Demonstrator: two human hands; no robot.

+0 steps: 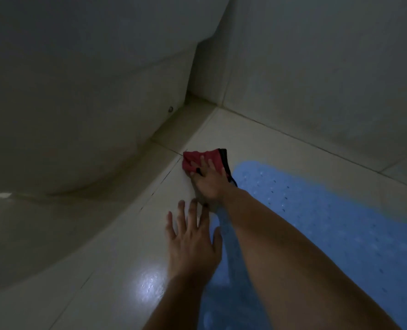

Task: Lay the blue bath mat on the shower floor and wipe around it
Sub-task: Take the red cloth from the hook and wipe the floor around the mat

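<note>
The blue bath mat (316, 222) lies flat on the pale tiled shower floor (131, 246), filling the right and lower part of the view. My right hand (208, 182) presses a red cloth with a dark edge (204, 158) onto the floor just beyond the mat's far left corner, fingers spread over the cloth. My left hand (191, 236) rests flat on the tile with fingers spread, right beside the mat's left edge and just behind my right wrist.
A low raised curb (135, 186) runs along the left of the floor, under a large pale curved fixture (78, 103). Tiled walls (316, 79) meet in a corner straight ahead. A bright reflection shines on the tile near my left wrist.
</note>
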